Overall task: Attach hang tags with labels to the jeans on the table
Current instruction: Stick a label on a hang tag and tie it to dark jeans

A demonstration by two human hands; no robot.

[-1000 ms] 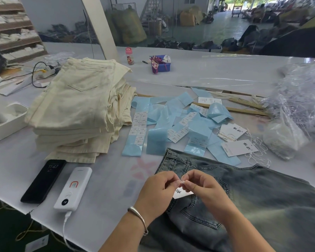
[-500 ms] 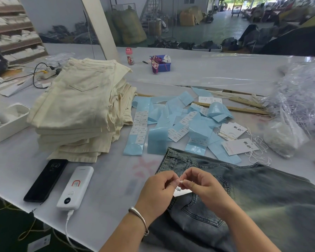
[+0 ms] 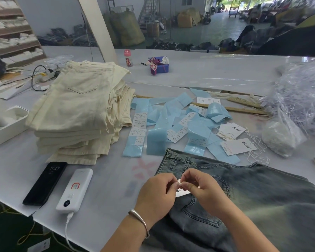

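Observation:
Washed blue jeans (image 3: pixel 258 199) lie flat at the table's near right. Over their waistband, my left hand (image 3: pixel 155 194) and my right hand (image 3: pixel 201 188) meet fingertip to fingertip, pinching a small white hang tag (image 3: pixel 181 194) that peeks out below the fingers. Whether a string is between the fingers is hidden. Two more white hang tags (image 3: pixel 239 146) with strings lie beyond the jeans. Blue backing strips with white labels (image 3: pixel 139 130) are scattered mid-table.
A stack of folded cream jeans (image 3: pixel 76 110) stands at the left. A black phone (image 3: pixel 45 182) and a white power bank (image 3: pixel 75 190) lie near the front edge. A heap of clear plastic (image 3: pixel 302 95) fills the right, wooden rulers (image 3: pixel 244 110) behind.
Both hands stay together on the tag and have shifted slightly up and away over the waistband; the fingertips have closed more tightly around it.

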